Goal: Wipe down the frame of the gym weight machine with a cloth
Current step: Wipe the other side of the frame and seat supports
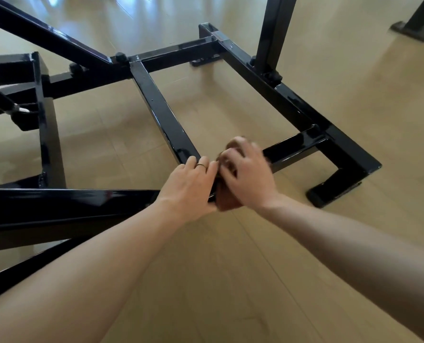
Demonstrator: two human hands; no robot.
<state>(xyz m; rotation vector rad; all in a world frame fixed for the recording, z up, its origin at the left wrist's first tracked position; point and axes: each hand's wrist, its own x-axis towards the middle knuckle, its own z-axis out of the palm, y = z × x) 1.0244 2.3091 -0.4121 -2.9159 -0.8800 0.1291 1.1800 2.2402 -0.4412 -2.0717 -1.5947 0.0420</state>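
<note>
The glossy black frame [161,112] of the weight machine spreads low over the floor, its square bars joined in a grid. A brown cloth [227,198] sits bunched on the near crossbar where the middle bar meets it. My right hand [248,177] grips the cloth from above, blurred by motion. My left hand [189,185], a ring on one finger, rests on the bar just left of the cloth, fingers touching its edge. Most of the cloth is hidden under both hands.
A pale wooden floor [230,268] lies under and around the frame. An upright black post [275,33] rises at the back right. Another machine's foot [414,28] stands at the far right. A frame foot [334,191] rests on the floor at right.
</note>
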